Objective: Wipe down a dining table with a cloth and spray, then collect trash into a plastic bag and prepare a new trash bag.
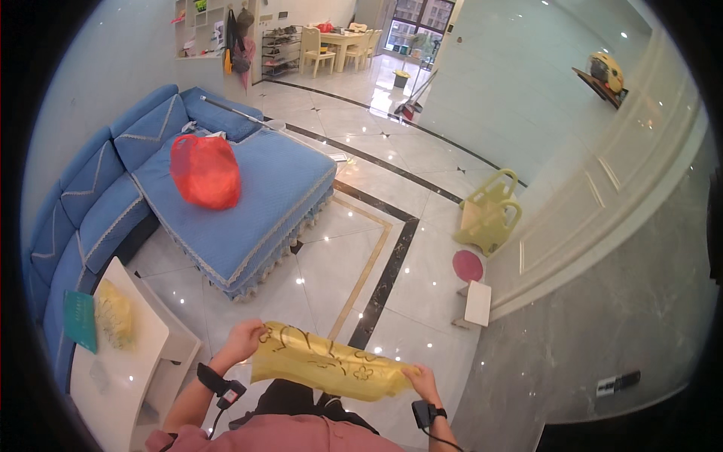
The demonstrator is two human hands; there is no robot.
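A yellow plastic bag (327,361) with dark printed lines and a flower shape is stretched out flat in front of my body. My left hand (243,339) pinches its upper left corner. At the opposite end, my right hand (423,381) grips the right edge. Each wrist wears a black strap with a small device and a cable. Left of my left hand, a crumpled yellow plastic bag (114,316) lies on a pale table (162,331), beside a teal flat packet (80,322).
A blue sofa (263,181) bears a red plastic bag (207,173) and a long pole (230,107). Along the right wall stand a green child's chair (489,218), a pink round seat (468,265) and a small white stool (477,303). A dining table (343,41) is far back.
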